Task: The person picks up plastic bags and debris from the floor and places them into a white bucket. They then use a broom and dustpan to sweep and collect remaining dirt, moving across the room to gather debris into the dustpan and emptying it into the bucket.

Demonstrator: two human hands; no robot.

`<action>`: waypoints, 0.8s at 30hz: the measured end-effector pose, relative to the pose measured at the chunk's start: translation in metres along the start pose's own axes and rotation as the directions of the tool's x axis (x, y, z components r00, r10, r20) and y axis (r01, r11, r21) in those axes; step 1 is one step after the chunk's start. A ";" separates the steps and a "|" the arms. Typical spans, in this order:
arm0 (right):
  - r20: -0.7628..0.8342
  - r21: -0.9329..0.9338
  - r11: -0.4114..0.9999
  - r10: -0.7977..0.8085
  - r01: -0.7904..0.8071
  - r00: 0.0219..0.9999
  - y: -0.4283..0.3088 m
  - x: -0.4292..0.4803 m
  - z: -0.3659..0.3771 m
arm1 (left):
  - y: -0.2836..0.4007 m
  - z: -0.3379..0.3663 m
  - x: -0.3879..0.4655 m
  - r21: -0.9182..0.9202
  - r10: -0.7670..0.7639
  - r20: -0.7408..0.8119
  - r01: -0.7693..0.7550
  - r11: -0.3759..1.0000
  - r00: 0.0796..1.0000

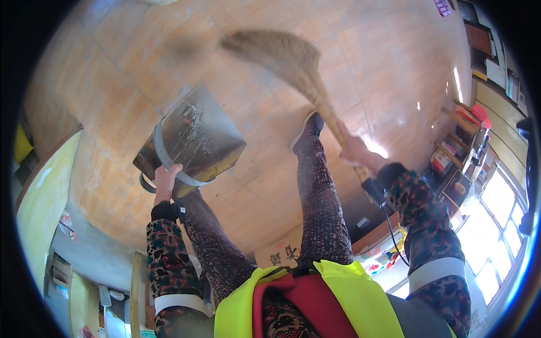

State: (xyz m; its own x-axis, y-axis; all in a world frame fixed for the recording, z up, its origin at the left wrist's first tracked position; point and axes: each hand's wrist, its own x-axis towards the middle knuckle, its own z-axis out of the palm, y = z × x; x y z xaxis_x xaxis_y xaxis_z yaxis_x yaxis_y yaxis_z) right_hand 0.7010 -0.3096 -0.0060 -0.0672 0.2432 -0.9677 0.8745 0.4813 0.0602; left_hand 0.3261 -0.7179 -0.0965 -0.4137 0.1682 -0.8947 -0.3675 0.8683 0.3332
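My left hand (167, 179) grips the pale strap handle of a worn metal dustpan (200, 122), boxy like a cut-open can. Small bits of debris (193, 122) lie inside it. The pan is held near my left leg, at the left of the view. In my right hand (357, 148) is the handle of a straw broom (287, 50). Its bristle head, blurred, fans out up and to the left over the tiled floor (262, 101). Whether the bristles touch the floor I cannot tell.
A pale green panel with a brown edge (50, 186) stands at the left. Wooden furniture with boxes and a red bag (479, 114) lines the right side, beside a bright window (490, 241). A cardboard piece bearing writing (281, 249) lies behind my legs.
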 end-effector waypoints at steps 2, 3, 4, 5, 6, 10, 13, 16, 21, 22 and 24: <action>0.070 -0.079 0.997 0.018 -0.012 0.997 -0.002 -0.028 0.019 | 0.001 0.001 -0.001 -0.033 0.006 -0.008 -0.006 0.999 1.000; 0.110 -0.102 0.995 0.029 -0.017 0.994 0.000 -0.039 0.024 | 0.001 0.001 -0.002 -0.054 0.009 -0.010 -0.010 0.999 1.000; 0.139 -0.109 0.994 0.010 0.006 0.990 0.004 -0.049 0.028 | 0.001 0.001 -0.002 -0.073 0.012 -0.012 -0.013 0.997 1.000; 0.159 -0.099 0.994 -0.020 0.036 0.987 0.009 -0.056 0.031 | 0.000 0.001 -0.003 -0.077 0.004 -0.019 -0.006 0.997 1.000; 0.151 -0.135 0.989 -0.044 0.065 0.988 0.015 -0.062 0.034 | 0.000 0.001 -0.003 -0.081 -0.003 -0.030 0.000 0.997 1.000; 0.066 -0.226 0.970 -0.081 0.094 0.995 0.054 -0.082 0.022 | -0.004 -0.001 -0.003 -0.112 -0.035 -0.051 0.029 0.993 0.998; -0.032 -0.184 0.982 0.027 -0.033 0.999 0.077 -0.093 0.004 | -0.004 0.000 -0.003 -0.142 -0.007 -0.075 -0.004 0.990 0.997; -0.202 0.018 0.994 0.105 -0.104 0.974 0.077 -0.090 -0.019 | -0.002 0.002 -0.004 -0.173 0.016 -0.077 -0.029 0.984 0.997; -0.253 0.438 0.897 0.062 0.057 0.965 0.036 -0.020 -0.066 | -0.003 -0.002 -0.005 -0.122 -0.010 -0.039 0.006 0.993 0.999; -0.233 0.311 0.949 0.127 -0.050 0.964 0.023 -0.003 -0.062 | -0.004 -0.003 -0.005 -0.110 -0.012 -0.028 0.009 0.994 1.000; -0.297 0.041 0.999 0.034 -0.023 0.954 0.001 0.017 -0.040 | -0.007 -0.005 -0.004 -0.081 -0.002 -0.032 -0.001 0.997 1.000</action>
State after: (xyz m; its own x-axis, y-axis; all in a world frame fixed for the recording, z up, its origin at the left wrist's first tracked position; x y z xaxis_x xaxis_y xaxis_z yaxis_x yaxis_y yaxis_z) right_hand 0.6811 -0.2715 -0.0127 -0.1772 0.4988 -0.8484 0.8949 0.4404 0.0720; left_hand 0.3266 -0.7268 -0.0938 -0.4392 0.1520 -0.8854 -0.4333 0.8276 0.3570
